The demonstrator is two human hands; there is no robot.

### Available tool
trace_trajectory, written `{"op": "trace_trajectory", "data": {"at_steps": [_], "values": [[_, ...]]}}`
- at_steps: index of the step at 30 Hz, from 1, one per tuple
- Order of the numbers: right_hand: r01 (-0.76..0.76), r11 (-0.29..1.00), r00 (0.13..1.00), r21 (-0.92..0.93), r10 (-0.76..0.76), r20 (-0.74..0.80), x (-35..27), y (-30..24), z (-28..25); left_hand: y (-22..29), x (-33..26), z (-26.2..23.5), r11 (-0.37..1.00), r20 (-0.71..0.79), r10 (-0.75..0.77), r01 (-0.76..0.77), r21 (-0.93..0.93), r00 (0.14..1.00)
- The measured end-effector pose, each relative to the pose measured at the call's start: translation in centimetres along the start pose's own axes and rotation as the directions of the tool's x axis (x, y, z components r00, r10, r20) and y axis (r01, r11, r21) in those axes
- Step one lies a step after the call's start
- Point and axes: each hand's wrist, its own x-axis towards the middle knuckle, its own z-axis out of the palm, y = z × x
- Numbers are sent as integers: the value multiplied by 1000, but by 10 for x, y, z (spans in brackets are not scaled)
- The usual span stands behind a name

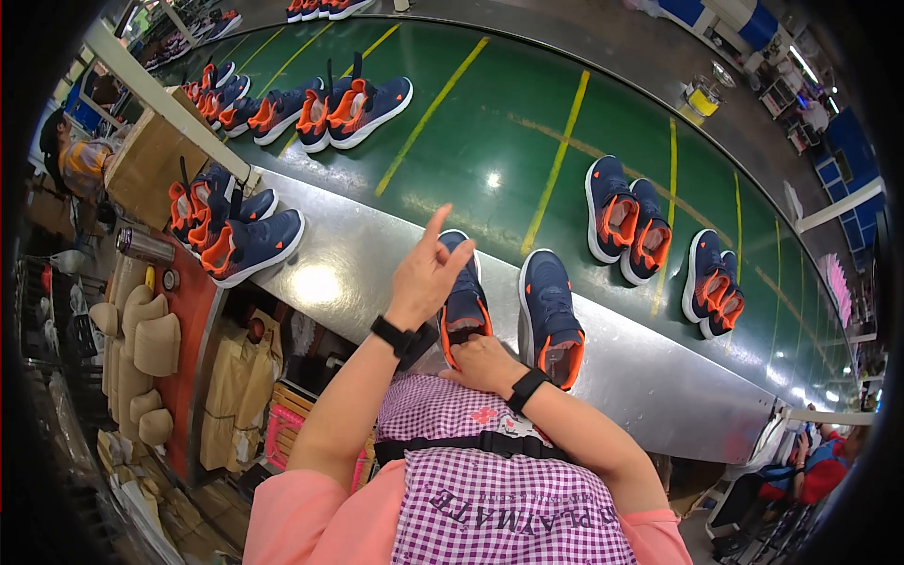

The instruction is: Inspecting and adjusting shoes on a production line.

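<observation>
A navy sneaker with orange lining (463, 297) lies toe-away on the metal ledge in front of me. My right hand (485, 363) is closed at its heel opening, fingers curled and partly hidden. Over the left side of the same shoe is my left hand (421, 281), index finger and thumb stretched out, nothing seen in it. Just right of my hands rests a matching sneaker (551, 315), untouched, its toe also pointing away.
Beyond the metal ledge (650, 372) runs a green conveyor belt (471, 141) with yellow cross lines. More sneaker pairs (621, 221) stand on it. Several sneakers (254, 243) sit at the ledge's left end. Beige foot-shaped forms (151, 344) lie on a red-brown shelf at left.
</observation>
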Motion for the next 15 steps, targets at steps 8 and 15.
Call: {"op": "trace_trajectory", "data": {"at_steps": [8, 15], "values": [[-237, 964, 971, 122, 239, -2, -1, 2, -2, -20, 14, 2, 997, 265, 22, -42, 69, 964], [-277, 959, 954, 60, 268, 132, -4, 0, -5, -28, -5, -5, 935, 242, -301, 335, -113, 922]]}}
